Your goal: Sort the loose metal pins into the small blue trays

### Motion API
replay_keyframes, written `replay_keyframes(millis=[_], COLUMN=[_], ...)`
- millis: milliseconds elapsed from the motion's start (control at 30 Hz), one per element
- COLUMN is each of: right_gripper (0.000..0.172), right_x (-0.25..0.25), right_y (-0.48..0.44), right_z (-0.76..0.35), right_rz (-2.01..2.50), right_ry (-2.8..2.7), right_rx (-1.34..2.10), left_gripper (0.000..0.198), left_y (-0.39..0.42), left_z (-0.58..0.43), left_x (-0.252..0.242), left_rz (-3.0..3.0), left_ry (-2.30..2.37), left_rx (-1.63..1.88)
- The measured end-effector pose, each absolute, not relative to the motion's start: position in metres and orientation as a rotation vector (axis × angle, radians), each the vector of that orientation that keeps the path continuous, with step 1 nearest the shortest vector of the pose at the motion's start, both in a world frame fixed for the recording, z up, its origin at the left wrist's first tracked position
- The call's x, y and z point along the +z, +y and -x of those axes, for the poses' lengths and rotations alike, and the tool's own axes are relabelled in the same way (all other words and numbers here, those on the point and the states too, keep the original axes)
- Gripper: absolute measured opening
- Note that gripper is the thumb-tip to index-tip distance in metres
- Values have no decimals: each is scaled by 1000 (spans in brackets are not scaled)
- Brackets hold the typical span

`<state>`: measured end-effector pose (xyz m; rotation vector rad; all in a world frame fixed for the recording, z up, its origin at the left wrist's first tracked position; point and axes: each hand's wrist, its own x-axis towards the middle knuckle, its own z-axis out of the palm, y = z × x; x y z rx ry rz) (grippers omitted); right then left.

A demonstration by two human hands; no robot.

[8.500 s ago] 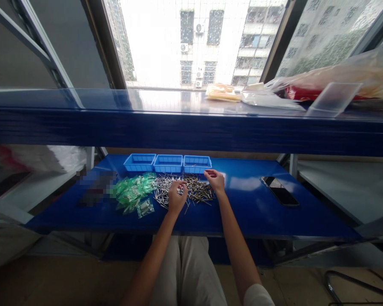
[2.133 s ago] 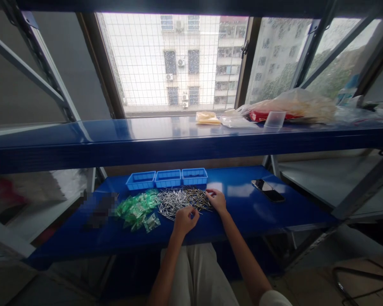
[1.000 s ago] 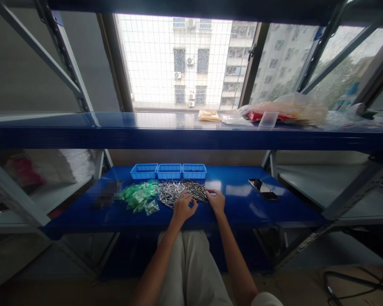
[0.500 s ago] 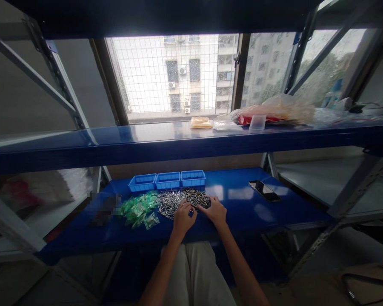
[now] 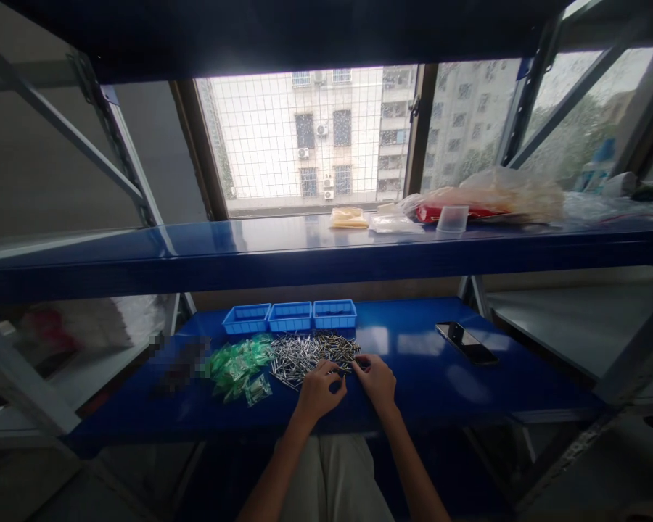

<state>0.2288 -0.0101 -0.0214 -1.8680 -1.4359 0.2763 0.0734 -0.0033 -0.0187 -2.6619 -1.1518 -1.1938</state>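
Observation:
A pile of slim metal pieces, like screws or pins, lies on the blue table: silver ones on the left, darker brassy ones on the right. At the pile's front edge is my left hand, its fingers curled toward the thumb in a near-closed ring. My right hand rests beside the pile's right end, thumb and forefinger pinched close together. Whatever either pinch holds is too small to make out. Left of the pile lies a heap of green-tinted clear packets, with one small clear packet in front.
Three blue trays stand in a row behind the pile. A phone lies at the right. Above runs a blue shelf bearing plastic bags and a clear cup. Metal posts flank the table.
The view has shifted, so everything sits slightly lower. My hands have drawn back a little from the pile, and my right hand has moved slightly away from the left.

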Motion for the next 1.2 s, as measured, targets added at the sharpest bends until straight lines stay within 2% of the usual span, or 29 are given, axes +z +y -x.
replay_keyframes(millis=[267, 1033, 1200], right_gripper=[22, 24, 24], right_x=[-23, -21, -18], right_y=[-13, -4, 15], right_z=[-231, -230, -234], right_rz=[1856, 1831, 1755], right_ry=[-1407, -1535, -1656], right_rx=[309, 287, 302], left_gripper=[20, 11, 18], left_y=[-3, -6, -1], left_z=[-77, -79, -82], left_x=[-17, -18, -22], left_rz=[2642, 2772, 2690], left_ry=[-1249, -1220, -1329], left_rx=[-1113, -1099, -1094])
